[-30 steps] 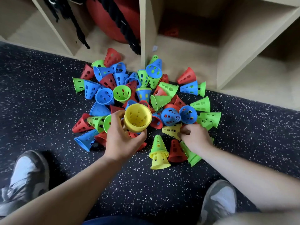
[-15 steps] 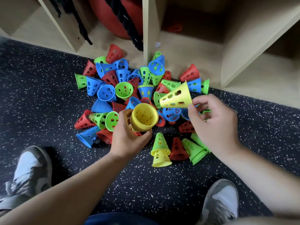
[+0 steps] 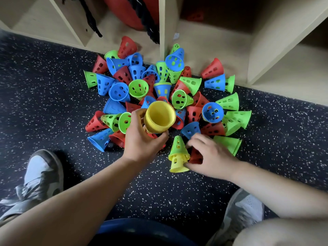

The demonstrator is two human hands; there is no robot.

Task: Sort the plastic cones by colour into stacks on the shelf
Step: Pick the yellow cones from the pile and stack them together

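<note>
A heap of perforated cones in red, blue and green lies on the dark speckled floor in front of the wooden shelf. My left hand grips a nested stack of yellow cones, mouth up, above the heap's near side. At the near edge stands a yellow cone with a green cone capping it. My right hand is right beside this pair, fingers spread; its thumb touches the yellow cone's rim. A red cone lies partly under that hand.
The shelf's floor-level compartments open toward me; the left one holds a red ball and black ropes. A divider panel meets the heap. My shoes are at the left and right.
My right hand lifted a yellow cone from the heap and added it to the stack in my left hand. It has since dropped to the green-capped yellow cone at the near edge.
</note>
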